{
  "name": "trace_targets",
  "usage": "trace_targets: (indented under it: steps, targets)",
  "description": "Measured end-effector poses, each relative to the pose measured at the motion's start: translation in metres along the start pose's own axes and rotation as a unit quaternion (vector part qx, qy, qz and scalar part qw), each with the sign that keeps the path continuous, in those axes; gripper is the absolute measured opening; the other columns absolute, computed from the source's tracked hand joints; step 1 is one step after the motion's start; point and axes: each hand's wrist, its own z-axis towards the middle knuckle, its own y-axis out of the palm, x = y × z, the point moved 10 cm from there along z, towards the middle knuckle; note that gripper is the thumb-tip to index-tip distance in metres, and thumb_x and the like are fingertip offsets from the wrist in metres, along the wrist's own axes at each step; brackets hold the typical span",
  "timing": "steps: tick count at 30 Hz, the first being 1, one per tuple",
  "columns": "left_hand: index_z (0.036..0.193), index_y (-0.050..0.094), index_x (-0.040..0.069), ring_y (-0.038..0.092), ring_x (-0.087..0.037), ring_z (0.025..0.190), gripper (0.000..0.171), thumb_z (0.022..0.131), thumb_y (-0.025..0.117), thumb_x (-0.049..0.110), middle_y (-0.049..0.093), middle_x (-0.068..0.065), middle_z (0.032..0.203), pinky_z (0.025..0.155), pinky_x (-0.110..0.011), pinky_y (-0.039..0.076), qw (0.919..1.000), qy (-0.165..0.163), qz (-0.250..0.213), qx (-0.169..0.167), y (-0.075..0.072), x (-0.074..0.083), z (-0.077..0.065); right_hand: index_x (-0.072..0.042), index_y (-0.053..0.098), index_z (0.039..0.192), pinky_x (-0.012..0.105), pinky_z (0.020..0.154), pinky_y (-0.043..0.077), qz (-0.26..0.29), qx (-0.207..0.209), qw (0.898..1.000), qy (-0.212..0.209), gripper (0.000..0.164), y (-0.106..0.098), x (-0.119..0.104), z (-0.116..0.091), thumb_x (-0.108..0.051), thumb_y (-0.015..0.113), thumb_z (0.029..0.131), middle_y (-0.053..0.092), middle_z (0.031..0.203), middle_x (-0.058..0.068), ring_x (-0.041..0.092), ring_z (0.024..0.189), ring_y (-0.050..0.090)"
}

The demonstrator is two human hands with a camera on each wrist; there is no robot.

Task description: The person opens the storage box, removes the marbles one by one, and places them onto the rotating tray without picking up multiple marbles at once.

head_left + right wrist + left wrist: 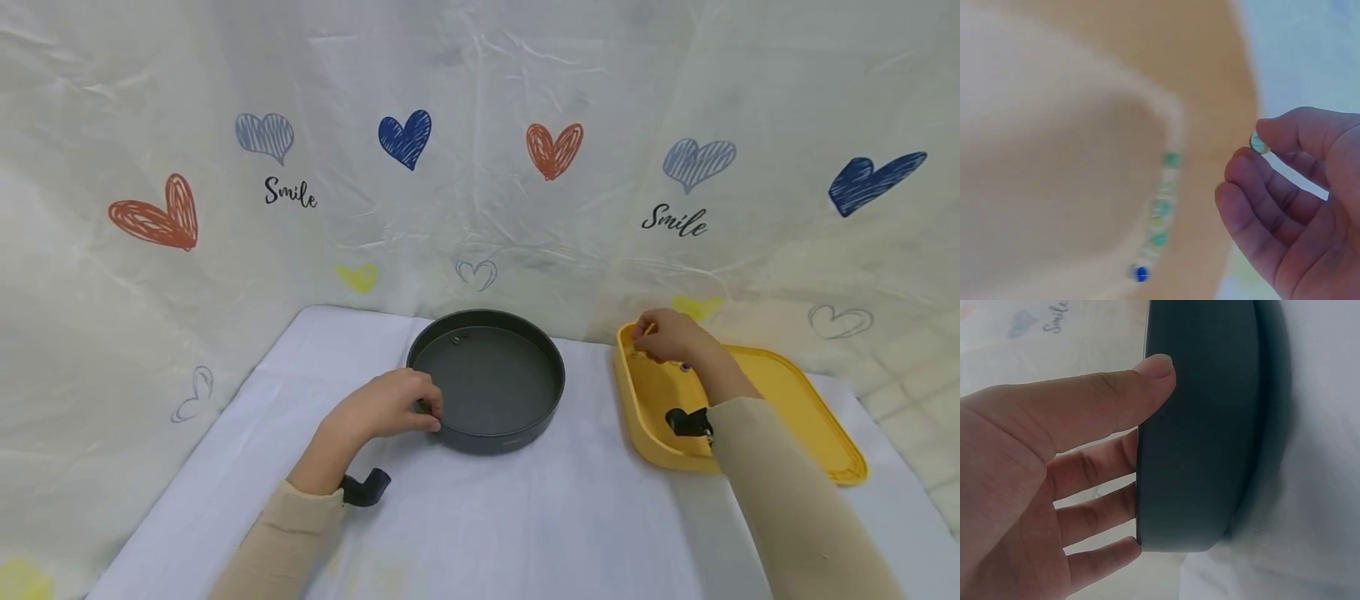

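Observation:
A round dark grey pan [491, 379] stands on the white cloth. My left hand [396, 404] holds its near left rim, the thumb [1154, 375] against the outer wall and the other fingers over the rim. At the far left corner of a yellow container [651, 446], my right hand [671, 337] pinches a small greenish glass marble [1259, 142] between thumb and fingertips. A pale strip [1297, 177] shows beside that marble; what it is I cannot tell. Several more marbles, green, clear and a blue one [1140, 273], lie along the container's edge, blurred.
A flat yellow lid [795, 408] lies to the right of the container, partly behind my right forearm. Inside the pan's far wall is a small shiny spot [456, 340], too small to identify. A pale curtain [480, 208] printed with hearts hangs behind the table.

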Motion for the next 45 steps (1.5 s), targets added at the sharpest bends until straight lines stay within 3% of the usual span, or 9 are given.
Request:
trace_targets:
  steps: [5, 10, 18, 28, 30, 36, 45]
  targets:
    - [0.082, 0.070, 0.028, 0.060, -0.006, 0.085, 0.014, 0.083, 0.082, 0.021, 0.061, 0.017, 0.085, 0.080, -0.030, 0.050, 1.0000, -0.002, 0.000, -0.002, -0.003, 0.002, 0.001, -0.002, 0.059, 0.107, 0.034, 0.064, 0.050, 0.020, 0.044, 0.998, -0.038, 0.020, -0.015, -0.029, -0.017, -0.017, 0.063, 0.095, 0.065, 0.085, 0.013, 0.026, 0.073, 0.060]
    - [0.081, 0.070, 0.027, 0.061, -0.008, 0.085, 0.014, 0.083, 0.082, 0.021, 0.061, 0.017, 0.084, 0.080, -0.030, 0.050, 1.0000, -0.001, 0.001, -0.002, -0.003, 0.002, 0.001, -0.003, 0.061, 0.107, 0.031, 0.063, 0.052, 0.045, 0.059, 0.995, -0.073, 0.018, -0.008, -0.058, -0.030, -0.017, 0.064, 0.095, 0.067, 0.091, 0.015, 0.025, 0.074, 0.061]
    - [0.082, 0.070, 0.028, 0.062, -0.009, 0.087, 0.014, 0.083, 0.082, 0.022, 0.061, 0.017, 0.086, 0.081, -0.032, 0.050, 0.9999, -0.010, -0.003, 0.001, 0.001, -0.002, -0.001, -0.010, 0.062, 0.106, 0.033, 0.071, 0.052, 0.043, 0.060, 0.991, -0.112, 0.014, 0.022, -0.092, -0.041, -0.020, 0.064, 0.096, 0.066, 0.092, 0.008, 0.023, 0.078, 0.061]
    - [0.081, 0.071, 0.032, 0.062, -0.012, 0.089, 0.011, 0.084, 0.081, 0.030, 0.061, 0.020, 0.086, 0.082, -0.031, 0.050, 0.9993, -0.005, -0.029, 0.020, 0.001, -0.006, -0.003, -0.013, 0.066, 0.106, 0.034, 0.075, 0.054, 0.110, 0.070, 0.976, -0.174, 0.013, 0.072, -0.138, -0.043, -0.017, 0.066, 0.094, 0.068, 0.096, 0.002, 0.019, 0.080, 0.062]
    - [0.082, 0.071, 0.031, 0.061, -0.013, 0.090, 0.009, 0.085, 0.080, 0.032, 0.061, 0.019, 0.086, 0.083, -0.032, 0.049, 0.9987, -0.008, -0.034, 0.037, 0.003, -0.008, -0.005, -0.014, 0.066, 0.105, 0.033, 0.076, 0.053, 0.099, 0.068, 0.976, -0.181, 0.013, 0.082, -0.145, -0.042, -0.017, 0.067, 0.093, 0.068, 0.095, 0.000, 0.017, 0.083, 0.061]
    - [0.085, 0.073, 0.031, 0.055, -0.009, 0.088, 0.008, 0.084, 0.080, 0.035, 0.059, 0.021, 0.086, 0.079, -0.030, 0.049, 0.9953, 0.013, 0.010, 0.095, 0.004, -0.007, -0.007, -0.011, 0.068, 0.100, 0.030, 0.073, 0.052, 0.034, 0.063, 0.972, -0.222, 0.010, 0.107, -0.169, -0.034, -0.011, 0.069, 0.090, 0.068, 0.087, -0.004, 0.011, 0.079, 0.060]
    - [0.084, 0.073, 0.031, 0.055, -0.009, 0.083, 0.009, 0.083, 0.081, 0.035, 0.058, 0.020, 0.084, 0.076, -0.029, 0.048, 0.9924, 0.035, 0.032, 0.113, 0.005, -0.005, -0.013, -0.014, 0.068, 0.098, 0.029, 0.065, 0.048, -0.102, 0.021, 0.968, -0.230, 0.009, 0.144, -0.195, -0.020, -0.012, 0.068, 0.089, 0.062, 0.075, -0.009, 0.008, 0.066, 0.055]
